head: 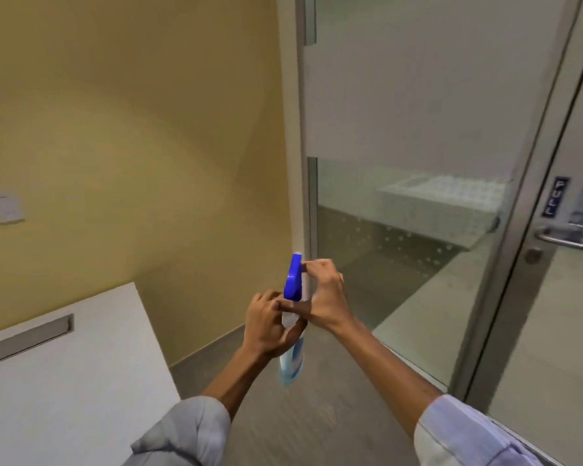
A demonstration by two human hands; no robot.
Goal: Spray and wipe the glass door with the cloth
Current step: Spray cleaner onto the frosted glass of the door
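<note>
A spray bottle [293, 361] with a blue trigger head and pale blue liquid is upright in the centre of the head view. My left hand [268, 326] grips its neck. My right hand [323, 295] reaches across from the right, its fingertips pinching the nozzle at the front of the blue head. The glass door [559, 297] with a metal frame, lever handle [567, 238] and blue sign is at the far right. A fixed glass panel [418, 146], frosted above and clear below, stands between the door and the wall. No cloth is in view.
A yellow wall [132, 146] fills the left, with a small white plate [8, 208] on it. A white cabinet [64, 381] with a recessed grey handle stands at the lower left. Grey floor [317, 415] lies beneath my arms.
</note>
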